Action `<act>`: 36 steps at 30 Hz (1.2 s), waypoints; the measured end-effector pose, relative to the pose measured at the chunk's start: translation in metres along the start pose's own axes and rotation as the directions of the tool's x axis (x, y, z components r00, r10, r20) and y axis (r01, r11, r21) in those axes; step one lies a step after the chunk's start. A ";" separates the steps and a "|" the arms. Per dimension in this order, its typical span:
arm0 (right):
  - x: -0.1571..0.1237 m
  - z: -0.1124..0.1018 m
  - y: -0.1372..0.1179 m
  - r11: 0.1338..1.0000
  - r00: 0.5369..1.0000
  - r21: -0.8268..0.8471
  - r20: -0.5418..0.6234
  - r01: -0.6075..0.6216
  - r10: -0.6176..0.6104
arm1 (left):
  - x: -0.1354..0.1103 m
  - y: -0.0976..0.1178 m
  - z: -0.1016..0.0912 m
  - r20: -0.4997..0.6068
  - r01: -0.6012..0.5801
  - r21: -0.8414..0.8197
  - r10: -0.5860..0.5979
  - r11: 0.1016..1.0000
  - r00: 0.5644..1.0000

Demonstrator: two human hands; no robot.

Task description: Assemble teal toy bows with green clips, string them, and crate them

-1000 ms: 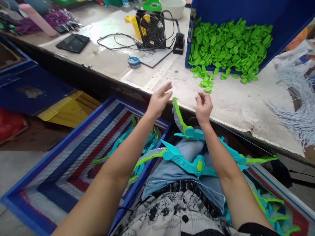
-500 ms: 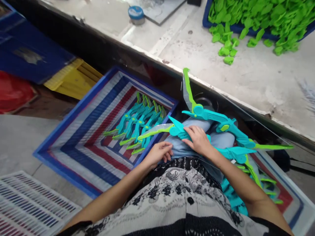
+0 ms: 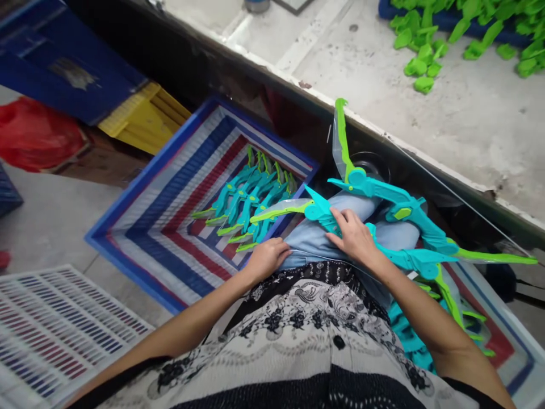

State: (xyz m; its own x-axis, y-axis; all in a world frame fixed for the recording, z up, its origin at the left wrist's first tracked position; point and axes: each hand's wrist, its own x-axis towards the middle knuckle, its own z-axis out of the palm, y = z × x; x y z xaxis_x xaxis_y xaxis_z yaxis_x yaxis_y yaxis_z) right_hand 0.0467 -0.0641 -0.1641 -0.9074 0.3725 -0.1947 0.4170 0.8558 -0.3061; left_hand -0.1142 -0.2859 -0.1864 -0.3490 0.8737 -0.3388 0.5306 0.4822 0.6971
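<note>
Two teal and green toy bows lie across my lap. My right hand (image 3: 353, 236) rests on the handle of the nearer toy bow (image 3: 315, 211), fingers curled over it. My left hand (image 3: 266, 258) is closed at my left thigh, pinching what looks like the bow's thin clear string. The second toy bow (image 3: 395, 207) lies further out over my knees, one tip pointing up at the table edge. Several more finished bows (image 3: 247, 199) sit in the striped blue bin (image 3: 140, 227) on the floor to my left.
A worn white worktable (image 3: 447, 125) runs across the top, with loose green plastic parts (image 3: 419, 62) spilling from a blue crate. Another striped bin with bows (image 3: 481, 335) is on my right. A white slotted tray (image 3: 51, 329) lies at lower left.
Both hands dropped from the table edge to my lap; the right settled on the nearer bow, the left closed near its string. My view tilted downward and left.
</note>
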 end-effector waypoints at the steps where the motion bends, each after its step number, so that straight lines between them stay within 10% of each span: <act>1: 0.001 -0.001 0.000 1.000 1.000 0.001 0.007 -0.003 0.003 | 0.003 0.005 -0.004 0.010 0.005 -0.096 -0.004 0.995 1.000; 3: 0.001 -0.003 -0.002 1.000 1.000 -0.005 0.025 -0.014 0.014 | 0.008 0.019 -0.016 0.035 0.050 -0.416 -0.039 0.908 0.999; 6: 0.002 -0.004 -0.008 0.998 0.998 -0.050 0.042 -0.048 0.050 | 0.015 0.050 -0.032 0.157 0.164 -0.887 -0.052 0.431 0.986; 9: 0.000 -0.006 -0.016 0.990 0.996 -0.126 0.047 -0.067 0.073 | 0.021 0.084 -0.031 0.279 0.281 -0.960 0.074 -0.017 0.957; 11: -0.001 -0.007 -0.019 0.986 0.994 -0.151 0.070 -0.072 0.083 | 0.025 0.101 -0.022 0.320 0.330 -0.940 0.109 -0.088 0.941; 19: -0.002 -0.018 -0.011 0.987 0.981 0.055 0.127 -0.154 0.146 | 0.028 0.114 0.003 0.432 0.432 -0.902 0.028 -0.006 0.902; 24: -0.001 -0.026 0.019 0.880 0.981 0.451 0.182 -0.147 0.071 | 0.030 0.099 -0.027 0.138 0.136 -0.990 -0.200 -0.023 0.970; 31: 0.011 -0.041 0.039 0.638 0.928 0.703 0.369 -0.314 0.049 | 0.045 0.063 -0.081 -0.449 -0.264 -0.883 -0.539 0.388 0.713; 36: 0.015 -0.051 0.038 0.586 0.908 0.717 0.410 -0.377 0.083 | 0.052 0.057 -0.084 -0.534 -0.272 -0.818 -0.498 0.506 0.683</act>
State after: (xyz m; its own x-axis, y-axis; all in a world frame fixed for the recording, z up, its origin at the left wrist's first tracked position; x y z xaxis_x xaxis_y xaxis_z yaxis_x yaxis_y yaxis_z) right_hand 0.0461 -0.0073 -0.1311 -0.7683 0.2619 -0.5841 0.6242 0.1041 -0.7743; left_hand -0.1676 -0.2181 -0.1113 -0.9153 0.3229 -0.2407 -0.2689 -0.0451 0.9621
